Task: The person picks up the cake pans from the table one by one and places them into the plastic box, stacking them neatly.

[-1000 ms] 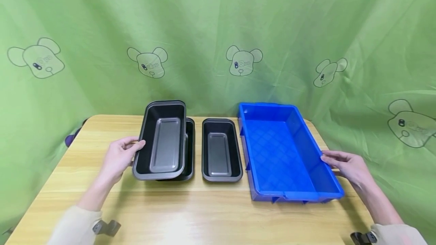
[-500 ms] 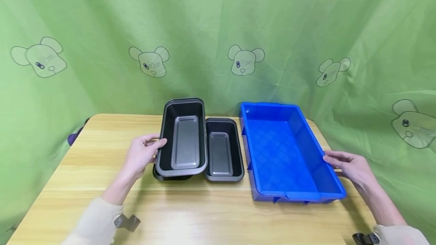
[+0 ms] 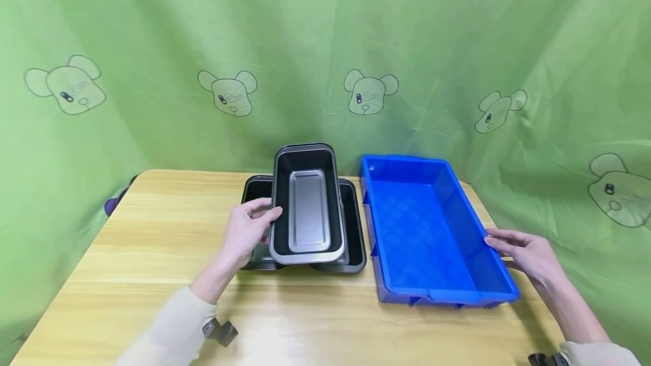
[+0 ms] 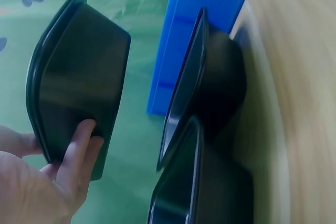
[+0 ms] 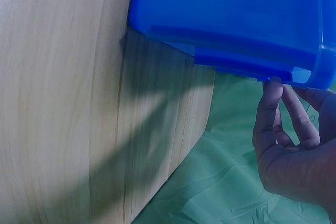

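Observation:
My left hand pinches the left wall of a dark metal loaf pan, thumb inside and fingers underneath on the outer side. In the left wrist view that held pan is raised, well apart from two other loaf pans. Those two, the left pan and the right pan, stand side by side on the table, partly hidden beneath it in the head view. With fingertips at its right rim, my right hand holds the large blue plastic bin. In the right wrist view the thumb and fingers meet at that rim.
A light wooden table carries everything. Close to the right of the pans stands the blue bin, with only a narrow gap between. Behind the table hangs a green curtain with printed bear heads.
My left hand has carried the loaf pan rightward, from over the left standing pan to over the gap and the right one. My right hand stays at the bin's rim.

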`<state>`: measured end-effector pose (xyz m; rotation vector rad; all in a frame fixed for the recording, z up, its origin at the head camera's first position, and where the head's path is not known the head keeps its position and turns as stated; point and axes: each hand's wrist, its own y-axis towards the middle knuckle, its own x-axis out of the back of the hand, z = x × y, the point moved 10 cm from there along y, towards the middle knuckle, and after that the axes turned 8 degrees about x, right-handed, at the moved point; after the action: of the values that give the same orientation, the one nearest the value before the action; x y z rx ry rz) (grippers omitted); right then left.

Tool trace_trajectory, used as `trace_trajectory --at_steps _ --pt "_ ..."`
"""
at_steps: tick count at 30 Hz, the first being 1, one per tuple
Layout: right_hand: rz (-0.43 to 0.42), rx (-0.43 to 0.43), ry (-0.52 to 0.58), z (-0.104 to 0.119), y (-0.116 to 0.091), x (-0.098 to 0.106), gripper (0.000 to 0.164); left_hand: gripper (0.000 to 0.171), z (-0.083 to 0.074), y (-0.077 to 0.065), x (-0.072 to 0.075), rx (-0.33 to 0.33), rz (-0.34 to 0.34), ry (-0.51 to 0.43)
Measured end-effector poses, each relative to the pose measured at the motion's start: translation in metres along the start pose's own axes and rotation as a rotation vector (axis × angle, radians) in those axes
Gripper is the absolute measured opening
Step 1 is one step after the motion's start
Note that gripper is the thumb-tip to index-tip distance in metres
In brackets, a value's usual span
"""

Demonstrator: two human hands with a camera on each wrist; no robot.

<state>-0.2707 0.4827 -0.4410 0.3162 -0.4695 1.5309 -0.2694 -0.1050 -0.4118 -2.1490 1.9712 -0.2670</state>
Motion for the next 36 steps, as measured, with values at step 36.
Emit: trace_trajectory --at_steps 36 --pt "0.009 -0.014 -0.01 -0.003 0.002 0.0 0.015 0.032 -0.013 0.008 -0.158 0.028 0.208 -0.117"
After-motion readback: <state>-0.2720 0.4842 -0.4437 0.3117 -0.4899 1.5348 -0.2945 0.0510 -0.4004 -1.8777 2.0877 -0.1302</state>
